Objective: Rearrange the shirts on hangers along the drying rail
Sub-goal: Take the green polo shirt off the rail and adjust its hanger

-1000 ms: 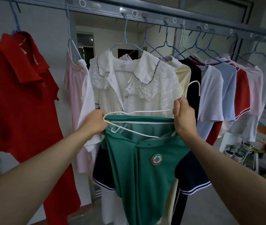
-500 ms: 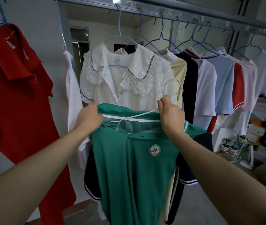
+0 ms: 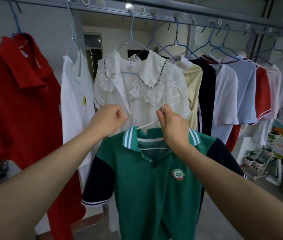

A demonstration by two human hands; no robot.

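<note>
- The green polo shirt hangs in mid-air in front of the person, below the drying rail and in front of the white lace-collared blouse; it is not yet on the rail.
- The right hand has its grip closed round the neck of the white wire hanger that carries the shirt, the hook standing free above the knuckles.
- The left hand is closed in a fist at the shirt's left shoulder; whether it pinches cloth or the hanger arm I cannot tell.
- Risk: the hanger's left arm shows above the collar, so the shirt may sit unevenly and could slide off as it is lifted.
- Risk: the rail right of the blouse is crowded with blue hangers, so the hook could snag a neighbour or knock one loose. The gap between the red polo shirt and the white T-shirt looks roomier.
- The shirt is green with dark navy sleeves, a striped collar and a round chest badge; it hangs limp.
</note>
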